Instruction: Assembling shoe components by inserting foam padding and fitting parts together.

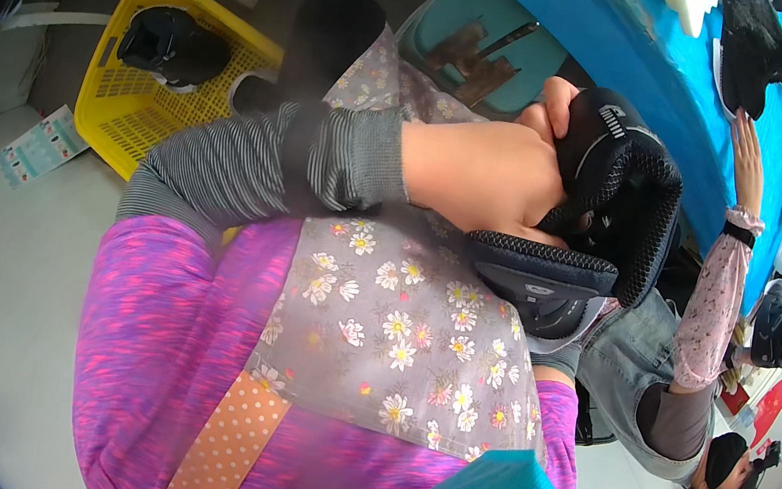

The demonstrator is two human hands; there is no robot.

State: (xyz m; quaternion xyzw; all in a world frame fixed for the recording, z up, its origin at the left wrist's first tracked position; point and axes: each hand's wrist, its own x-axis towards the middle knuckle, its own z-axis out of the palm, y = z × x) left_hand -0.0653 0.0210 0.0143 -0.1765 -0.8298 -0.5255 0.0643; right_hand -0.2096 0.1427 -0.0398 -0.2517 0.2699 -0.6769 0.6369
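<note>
A black shoe [601, 139] with a mesh-lined opening is held above my flowered apron. My left hand [522, 178] reaches in from the left in a striped sleeve, its fingers closed at the edge of the opening and partly hidden inside. Below it is a black padded piece [542, 285] with a white edge; whether it belongs to the same shoe I cannot tell. Fingertips [555, 107] show at the shoe's far side, and whose hand they are is unclear. My right arm appears only as a bit of sleeve below the shoe; that hand is hidden.
At the left, a yellow basket [106, 109] holds a black shoe [173, 47]. A teal stool [434, 23] bearing brown pieces stands beyond my lap. On the right, a co-worker's hand [747, 161] touches a black shoe [741, 69] on the blue-covered table [632, 53]. A leaflet [42, 147] lies on the floor.
</note>
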